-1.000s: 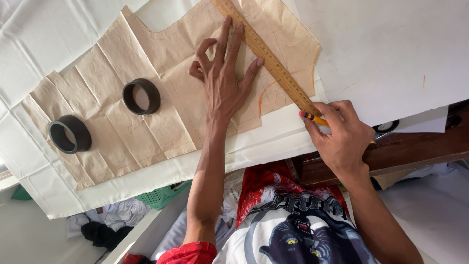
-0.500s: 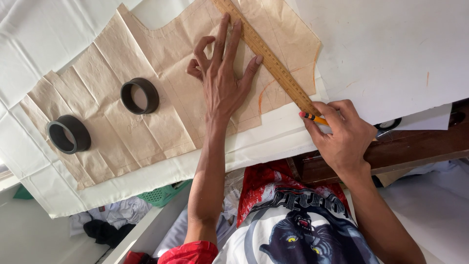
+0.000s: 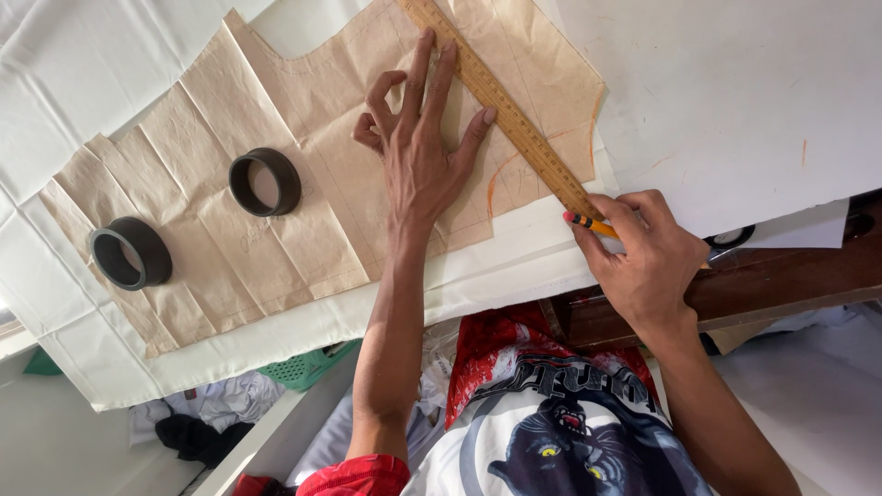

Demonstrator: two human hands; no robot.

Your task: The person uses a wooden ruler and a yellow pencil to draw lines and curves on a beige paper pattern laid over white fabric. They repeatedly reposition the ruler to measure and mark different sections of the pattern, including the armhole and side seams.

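left hand (image 3: 418, 161) fingers spread, pinning ruler (image 3: 505, 115); right hand (image 3: 643, 253) fingers gripping pencil (image 3: 588, 223) at ruler's end.

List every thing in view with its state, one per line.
Left hand: fingers spread, pressing the ruler and paper flat.
Right hand: closed on a pencil.
Pencil: tip at the ruler's near end.
Ruler: flat, slanting across the paper.
Brown paper: creased, unfolded, on white cloth.
Two black rings: resting on the paper.
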